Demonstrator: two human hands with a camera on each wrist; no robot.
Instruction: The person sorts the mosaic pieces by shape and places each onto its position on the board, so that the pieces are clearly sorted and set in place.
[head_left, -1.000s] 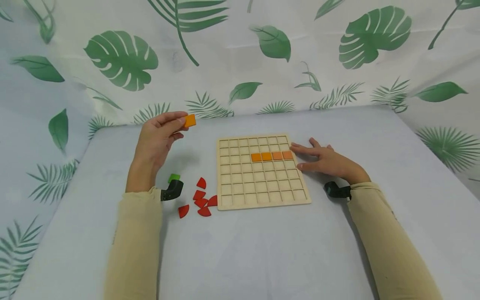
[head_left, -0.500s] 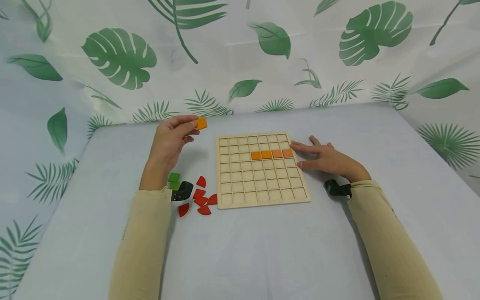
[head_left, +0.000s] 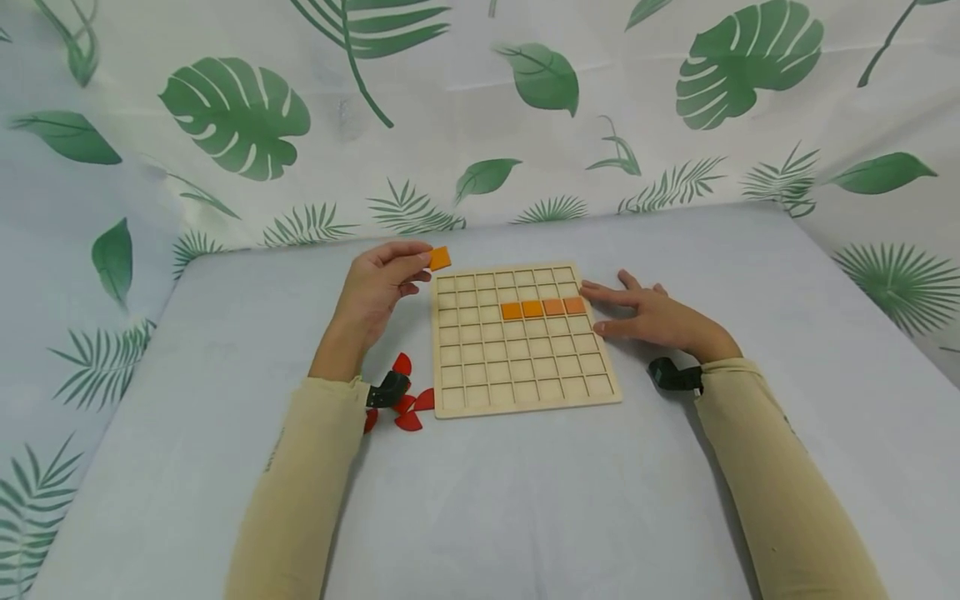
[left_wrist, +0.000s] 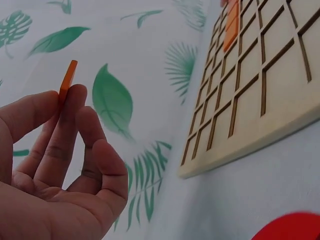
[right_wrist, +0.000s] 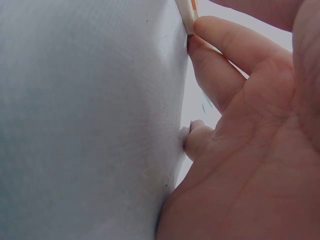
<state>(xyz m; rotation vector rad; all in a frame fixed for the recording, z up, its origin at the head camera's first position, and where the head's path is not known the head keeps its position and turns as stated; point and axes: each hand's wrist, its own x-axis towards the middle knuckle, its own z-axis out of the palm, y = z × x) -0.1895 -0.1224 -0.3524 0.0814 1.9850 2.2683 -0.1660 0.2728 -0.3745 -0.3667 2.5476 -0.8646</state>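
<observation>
Between thumb and fingertips my left hand (head_left: 378, 287) pinches an orange square tile (head_left: 439, 258), raised near the board's far left corner. In the left wrist view the tile (left_wrist: 68, 81) is seen almost edge-on. The wooden grid board (head_left: 517, 367) lies flat on the table. One of its rows holds two orange tiles (head_left: 522, 310) and two lighter orange tiles (head_left: 564, 306), running to the right side. My right hand (head_left: 652, 318) rests at the board's right edge, fingers extended and spread. The right wrist view shows its fingertips touching the board's edge (right_wrist: 187, 17).
Several red quarter-circle pieces (head_left: 408, 421) lie left of the board, partly hidden by the left wrist's black camera (head_left: 388, 389). The pale table (head_left: 510, 500) backs onto a leaf-printed curtain (head_left: 420, 125).
My left hand has carried the orange tile rightward and slightly down towards the board. The green tiles seen earlier are now hidden behind the left arm. My right hand stays in place.
</observation>
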